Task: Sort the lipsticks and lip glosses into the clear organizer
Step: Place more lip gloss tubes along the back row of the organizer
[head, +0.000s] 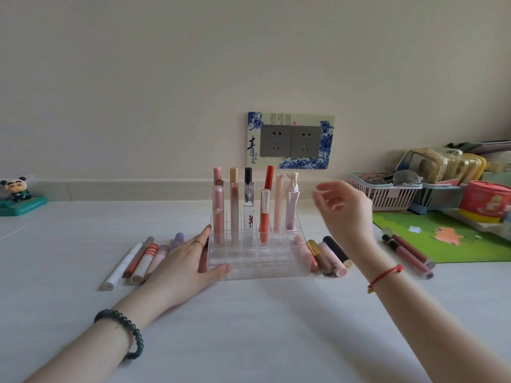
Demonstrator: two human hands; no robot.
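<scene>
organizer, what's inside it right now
The organizer holds upright tubes in its back rows, among them a black-capped tube, a red gloss and a figurine-topped tube. The front cells look empty. The left hand rests against its left side, hiding part of that corner.

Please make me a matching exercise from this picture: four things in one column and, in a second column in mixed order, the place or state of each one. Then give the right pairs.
Column 1
1. left hand
2. right hand
3. black-capped tube
4. white tube

Column 2
a. lies on the table, at the far left of the loose row
b. raised above the table, holds nothing
c. stands upright in the clear organizer
d. rests on the table, touches the organizer's left side

Pairs: 1-d, 2-b, 3-c, 4-a
</scene>
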